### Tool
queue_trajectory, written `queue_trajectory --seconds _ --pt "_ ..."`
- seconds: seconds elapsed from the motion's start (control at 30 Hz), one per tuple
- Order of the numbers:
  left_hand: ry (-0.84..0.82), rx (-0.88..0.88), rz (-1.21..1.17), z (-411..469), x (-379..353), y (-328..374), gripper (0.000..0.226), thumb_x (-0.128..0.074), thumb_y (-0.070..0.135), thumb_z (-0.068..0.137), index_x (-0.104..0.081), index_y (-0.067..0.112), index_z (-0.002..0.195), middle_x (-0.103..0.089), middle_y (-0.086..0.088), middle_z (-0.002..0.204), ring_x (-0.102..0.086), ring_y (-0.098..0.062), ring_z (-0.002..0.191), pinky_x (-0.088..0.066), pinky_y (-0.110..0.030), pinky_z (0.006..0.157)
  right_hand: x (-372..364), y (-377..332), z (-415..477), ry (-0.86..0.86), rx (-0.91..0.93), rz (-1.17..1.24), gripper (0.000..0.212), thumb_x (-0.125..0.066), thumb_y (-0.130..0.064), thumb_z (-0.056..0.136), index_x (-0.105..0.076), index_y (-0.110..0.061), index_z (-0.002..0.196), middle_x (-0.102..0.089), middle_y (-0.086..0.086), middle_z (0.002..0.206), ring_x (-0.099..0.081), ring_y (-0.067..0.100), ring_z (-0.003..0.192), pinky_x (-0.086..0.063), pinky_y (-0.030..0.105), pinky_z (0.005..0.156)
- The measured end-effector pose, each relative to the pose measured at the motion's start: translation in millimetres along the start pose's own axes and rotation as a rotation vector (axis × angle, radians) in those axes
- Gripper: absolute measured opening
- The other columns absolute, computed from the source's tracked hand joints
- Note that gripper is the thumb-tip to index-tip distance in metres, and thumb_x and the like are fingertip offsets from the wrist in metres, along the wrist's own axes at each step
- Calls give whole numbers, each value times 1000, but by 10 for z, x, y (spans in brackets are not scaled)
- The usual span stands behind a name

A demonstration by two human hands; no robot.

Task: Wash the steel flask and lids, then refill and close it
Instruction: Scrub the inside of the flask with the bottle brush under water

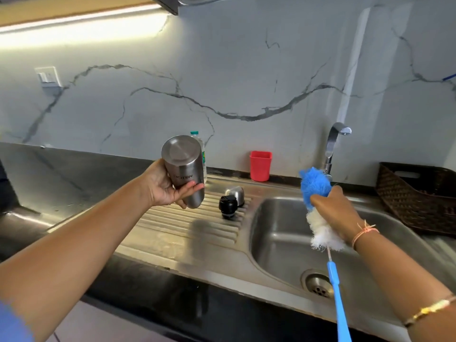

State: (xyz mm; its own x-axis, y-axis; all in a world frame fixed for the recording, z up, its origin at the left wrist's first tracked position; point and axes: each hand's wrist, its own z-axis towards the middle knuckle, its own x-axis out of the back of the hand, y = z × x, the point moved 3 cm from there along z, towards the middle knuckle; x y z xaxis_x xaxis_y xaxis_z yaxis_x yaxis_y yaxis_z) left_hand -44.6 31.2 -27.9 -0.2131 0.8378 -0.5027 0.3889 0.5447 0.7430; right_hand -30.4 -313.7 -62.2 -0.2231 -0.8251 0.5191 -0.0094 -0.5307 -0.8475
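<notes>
At a kitchen sink (pixel 276 213), a person's left hand (pixel 164 187) grasps a steel flask (pixel 183 166) above the ribbed draining board (pixel 187 225), fingers curled under it and thumb across its side. The flask is inverted: its long axis runs near upright with a slight lean, flat base up and towards the camera, neck end down towards the board. Dark lettering on its side reads upside down (only a capital "M" is clear).

The right hand (pixel 333 209) is clenched around the bristle head of a bottle brush (pixel 314 186) over the basin, blue tuft upward, white bristles below the fist, blue handle pointing down towards the camera.

A black inner lid (pixel 228 206) stands on the board, the steel cap (pixel 235 192) just behind it. A plastic bottle (pixel 200 144) with an unreadable green label stands behind the flask, near a red cup (pixel 260 165), the tap (pixel 332 144) and a woven basket (pixel 419 201).
</notes>
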Motion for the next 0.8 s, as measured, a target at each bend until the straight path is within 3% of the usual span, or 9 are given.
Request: queue_trajectory --seconds 0.13,0.27,0.57,0.67,0.73,0.8 --pt "38 43 -51 211 102 89 64 -60 44 88 -47 -15 107 12 -48 141 -69 -42 64 -55 -30 43 -57 -13 4 6 -31 6 34 -55 -19 87 -36 -10 113 -55 10 88 -60 31 81 -53 47 74" --pt "53 76 -113 433 161 183 61 -60 32 90 -41 -11 129 20 -47 141 -68 -44 64 -55 -32 42 -98 -25 49 5 -44 -23 34 -54 -20 88 -35 -11 114 -55 10 87 -60 31 80 -53 47 75" --pt "22 117 -101 710 187 465 57 -58 26 93 -33 -23 107 26 -43 141 -64 -55 64 -55 -32 42 -173 -99 279 5 -56 -13 40 -54 -18 87 -35 -8 122 -57 11 86 -60 27 74 -51 37 64" --pt "-8 120 -41 755 199 544 52 -57 28 93 -41 -20 106 23 -45 141 -65 -55 68 -56 -30 45 -219 -95 376 1 -65 1 46 -54 -18 85 -34 -10 126 -60 13 89 -63 31 77 -53 39 66" --pt "-20 120 -6 826 236 599 52 -56 30 93 -44 -16 115 9 -50 140 -65 -53 73 -56 -29 45 -241 -74 441 -2 -60 19 43 -54 -18 85 -35 -11 123 -59 12 90 -62 30 78 -53 41 68" --pt "-46 110 38 899 269 635 55 -53 35 95 -46 -9 126 -32 -57 118 -66 -53 72 -55 -29 43 -259 -40 484 -15 -57 29 35 -55 -17 87 -35 -12 116 -57 11 90 -61 28 78 -53 42 71"
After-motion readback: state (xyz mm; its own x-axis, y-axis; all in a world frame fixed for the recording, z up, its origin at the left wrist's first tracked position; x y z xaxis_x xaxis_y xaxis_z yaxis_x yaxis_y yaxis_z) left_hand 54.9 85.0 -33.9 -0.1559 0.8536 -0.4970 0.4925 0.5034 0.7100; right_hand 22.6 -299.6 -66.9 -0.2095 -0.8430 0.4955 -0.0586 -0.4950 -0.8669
